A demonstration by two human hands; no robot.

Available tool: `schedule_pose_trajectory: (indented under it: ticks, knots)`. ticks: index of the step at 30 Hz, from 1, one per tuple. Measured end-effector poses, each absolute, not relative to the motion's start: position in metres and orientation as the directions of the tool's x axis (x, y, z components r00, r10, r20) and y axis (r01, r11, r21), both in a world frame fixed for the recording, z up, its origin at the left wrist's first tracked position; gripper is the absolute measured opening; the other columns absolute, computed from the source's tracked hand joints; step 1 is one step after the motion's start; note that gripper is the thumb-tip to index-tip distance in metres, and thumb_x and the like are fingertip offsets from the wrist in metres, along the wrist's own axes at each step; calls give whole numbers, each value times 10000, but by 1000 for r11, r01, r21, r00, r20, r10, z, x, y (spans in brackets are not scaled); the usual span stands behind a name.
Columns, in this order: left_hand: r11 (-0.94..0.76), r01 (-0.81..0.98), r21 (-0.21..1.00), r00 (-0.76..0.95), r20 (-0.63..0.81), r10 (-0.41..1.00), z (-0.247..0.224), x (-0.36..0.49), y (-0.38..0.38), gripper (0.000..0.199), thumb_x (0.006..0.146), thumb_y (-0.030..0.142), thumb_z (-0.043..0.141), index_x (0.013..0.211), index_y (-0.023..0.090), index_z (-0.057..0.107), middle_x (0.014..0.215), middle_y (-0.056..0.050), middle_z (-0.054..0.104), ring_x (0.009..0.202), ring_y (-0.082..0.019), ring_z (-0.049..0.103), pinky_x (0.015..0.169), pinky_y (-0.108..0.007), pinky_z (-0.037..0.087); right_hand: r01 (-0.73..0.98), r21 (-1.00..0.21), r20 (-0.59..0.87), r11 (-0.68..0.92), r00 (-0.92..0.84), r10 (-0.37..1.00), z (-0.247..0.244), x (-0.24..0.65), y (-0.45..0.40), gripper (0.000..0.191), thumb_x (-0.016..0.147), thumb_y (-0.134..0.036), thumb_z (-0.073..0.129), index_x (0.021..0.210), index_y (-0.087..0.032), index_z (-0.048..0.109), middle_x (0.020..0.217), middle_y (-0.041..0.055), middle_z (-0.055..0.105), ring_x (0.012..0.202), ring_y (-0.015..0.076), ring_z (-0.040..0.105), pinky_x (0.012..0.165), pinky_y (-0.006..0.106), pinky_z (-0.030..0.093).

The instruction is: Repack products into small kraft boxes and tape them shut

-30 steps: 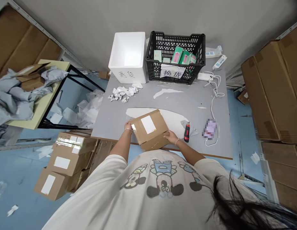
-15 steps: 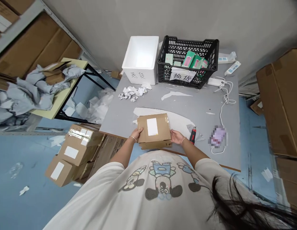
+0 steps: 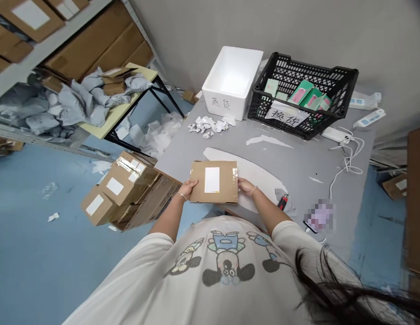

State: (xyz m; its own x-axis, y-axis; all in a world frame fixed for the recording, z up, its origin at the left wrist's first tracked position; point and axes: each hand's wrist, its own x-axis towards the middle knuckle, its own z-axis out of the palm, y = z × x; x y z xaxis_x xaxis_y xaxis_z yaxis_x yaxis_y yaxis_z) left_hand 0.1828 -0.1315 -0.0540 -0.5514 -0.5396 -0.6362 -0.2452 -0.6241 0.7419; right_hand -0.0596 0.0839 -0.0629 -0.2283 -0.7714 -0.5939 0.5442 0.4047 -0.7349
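Observation:
A brown cardboard box (image 3: pixel 197 192) with a white label (image 3: pixel 212 179) and shiny tape on its right end is held between both hands at the near edge of the grey table (image 3: pixel 237 137). My left hand (image 3: pixel 189 188) grips its left side, thumb on top. On the right side, my right hand (image 3: pixel 245 186) grips the other end, its fingertips partly hidden by the box. Under and beyond the box lies a white sheet (image 3: pixel 257 175). A red and black tool (image 3: pixel 282 202) rests right of my right forearm.
A white foam box (image 3: pixel 226 101) and a black crate (image 3: pixel 303 124) with green and pink packs stand at the back. Crumpled paper (image 3: pixel 212 125), a cable and a blurred phone (image 3: pixel 320 215) lie on the table. Stacked cartons (image 3: pixel 117 185) stand on the floor at left, near grey parcels (image 3: pixel 74 101).
My view has turned left, so the table's things sit further right. Both hands have carried the box left, toward the table's left edge, and its front side shows less.

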Motion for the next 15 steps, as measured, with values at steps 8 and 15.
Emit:
schedule_pose_trajectory:
  ticks: [8, 15]
  knots:
    - [-608, -27, 793, -403, -565, -720, -38, 264, -191, 639, 738, 431, 774, 1301, 272, 516, 1135, -71, 710, 999, -242, 699, 901, -427, 572, 558, -829, -443, 46, -603, -663, -53, -148, 5, 285, 599, -153, 648, 871, -209, 581, 674, -44, 583, 558, 100, 542, 513, 199, 461]
    - [-640, -39, 767, -482, -576, -661, -30, 253, -242, 620, 796, 470, 716, 1333, 245, 503, 1170, -93, 697, 1055, -257, 683, 924, -452, 559, 349, -867, -490, 356, -725, -483, -37, -161, -124, 395, 702, -225, 680, 1077, -164, 573, 1007, 85, 648, 913, 198, 642, 761, 320, 565]
